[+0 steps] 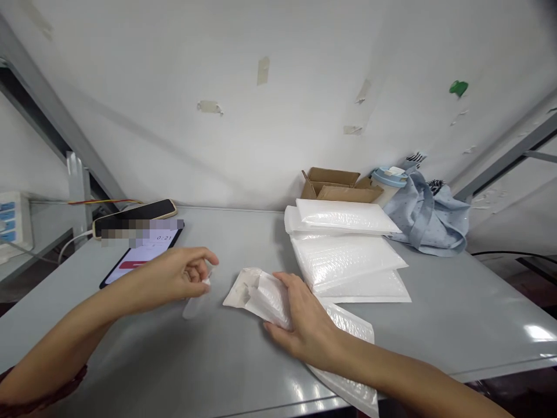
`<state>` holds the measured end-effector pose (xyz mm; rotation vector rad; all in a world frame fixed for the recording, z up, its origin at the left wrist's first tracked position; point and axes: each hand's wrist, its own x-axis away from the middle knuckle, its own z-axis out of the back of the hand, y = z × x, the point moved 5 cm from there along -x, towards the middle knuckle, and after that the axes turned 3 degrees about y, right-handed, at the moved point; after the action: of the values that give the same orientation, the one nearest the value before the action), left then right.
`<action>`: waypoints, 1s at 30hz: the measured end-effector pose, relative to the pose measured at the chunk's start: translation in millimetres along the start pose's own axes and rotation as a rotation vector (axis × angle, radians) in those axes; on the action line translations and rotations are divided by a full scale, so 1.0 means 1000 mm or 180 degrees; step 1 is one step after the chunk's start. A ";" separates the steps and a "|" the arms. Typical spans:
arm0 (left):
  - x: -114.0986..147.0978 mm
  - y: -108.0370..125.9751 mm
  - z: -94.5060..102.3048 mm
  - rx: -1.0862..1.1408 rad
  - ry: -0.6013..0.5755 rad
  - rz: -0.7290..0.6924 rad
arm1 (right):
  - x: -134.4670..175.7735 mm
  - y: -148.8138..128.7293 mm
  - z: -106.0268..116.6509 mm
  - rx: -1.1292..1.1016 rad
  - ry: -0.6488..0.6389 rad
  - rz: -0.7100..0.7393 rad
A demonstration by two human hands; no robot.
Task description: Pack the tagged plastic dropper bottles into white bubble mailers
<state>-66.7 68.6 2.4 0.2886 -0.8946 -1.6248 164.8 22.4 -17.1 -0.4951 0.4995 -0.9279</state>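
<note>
My right hand (304,319) grips a white bubble mailer (272,296), thumb below and fingers over the top. The end of that mailer points left and looks creased and gaping. Another stretch of white bubble mailer (350,322) emerges beneath my right wrist and reaches past the table's front edge; whether it is the same mailer is hidden. To the left, my left hand (189,276) pinches a thin translucent strip (194,305) between thumb and fingers. The strip dangles just above the table, apart from the mailer.
Several white bubble mailers (348,255) lie stacked on the grey table (217,360). Behind them are a cardboard box (337,186), a blue-lidded cup (389,179) and a light blue cloth bag (435,215). A phone (161,242) and a dark cased device (139,215) lie left, near a power strip (15,220).
</note>
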 end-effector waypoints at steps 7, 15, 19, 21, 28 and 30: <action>-0.004 0.015 0.004 0.1279 0.0254 0.0080 | -0.001 0.001 -0.002 -0.0043 -0.0075 -0.0023; -0.018 0.013 -0.041 0.1260 -0.0263 0.0201 | -0.001 0.000 -0.002 -0.0077 0.0008 0.0049; -0.014 0.028 -0.056 0.0778 0.0087 -0.0308 | -0.001 0.000 -0.002 -0.0095 0.0031 0.0071; -0.011 0.037 -0.064 0.0770 -0.0042 -0.0488 | -0.001 -0.001 -0.002 -0.0112 0.0043 0.0070; -0.006 0.019 -0.012 0.0450 0.0386 -0.0461 | 0.000 -0.002 0.000 -0.0086 0.0022 0.0088; -0.001 0.002 0.021 -0.0167 0.1007 -0.0346 | 0.000 -0.001 0.000 -0.0071 0.0004 0.0092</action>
<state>-77.9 77.4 17.4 0.5488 -0.6031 -1.6420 164.1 21.6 -16.2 -0.5064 0.5175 -0.8958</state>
